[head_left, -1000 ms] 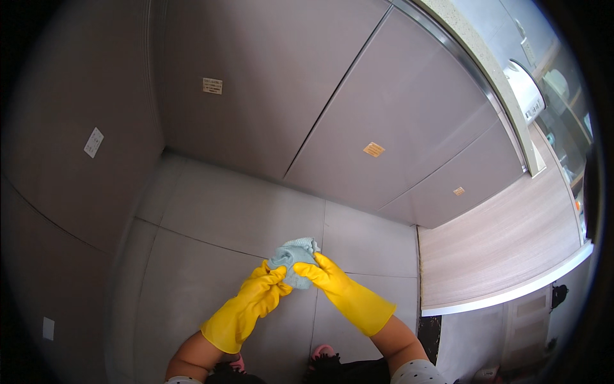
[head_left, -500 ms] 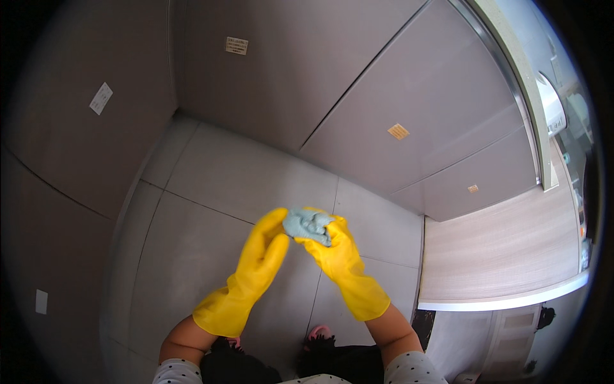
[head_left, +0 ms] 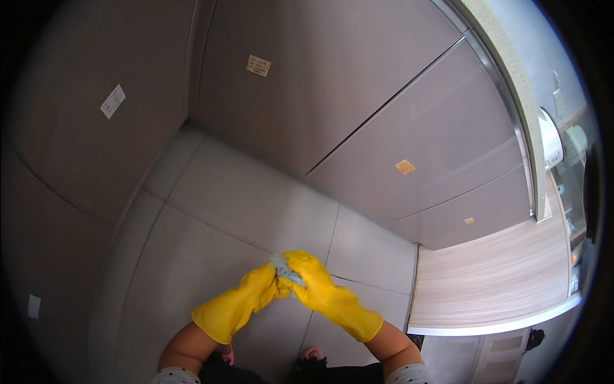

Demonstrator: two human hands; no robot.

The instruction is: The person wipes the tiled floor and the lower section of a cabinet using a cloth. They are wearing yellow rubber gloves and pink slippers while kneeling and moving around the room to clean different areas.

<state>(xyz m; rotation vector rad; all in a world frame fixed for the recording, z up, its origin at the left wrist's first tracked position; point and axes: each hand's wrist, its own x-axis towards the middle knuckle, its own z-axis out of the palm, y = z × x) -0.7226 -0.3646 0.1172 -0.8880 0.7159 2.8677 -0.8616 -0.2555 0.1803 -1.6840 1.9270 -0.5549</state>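
Both of my hands wear long yellow rubber gloves and meet low in front of me, over the floor. Between them is a crumpled grey-blue cloth [head_left: 288,271], mostly covered by the gloves. My left hand [head_left: 263,285] is closed on the cloth's left side. Wrapped over its top and right is my right hand [head_left: 308,278], also closed. A small piece of the cloth shows above and between the fingers. The fingertips of my left hand are partly hidden behind the right glove.
Grey-brown cabinet doors [head_left: 332,83] with small stickers stand ahead; another dark panel [head_left: 70,128] rises at the left. A wood-grain panel [head_left: 486,281] is at the right, below a pale countertop edge [head_left: 511,77]. Grey tiles [head_left: 217,224] cover the floor. My pink shoes [head_left: 312,354] show below.
My left hand has gone from open beside the cloth to closed on it. Both hands have come together and sit lower in view. The surroundings have shifted downward in the picture.
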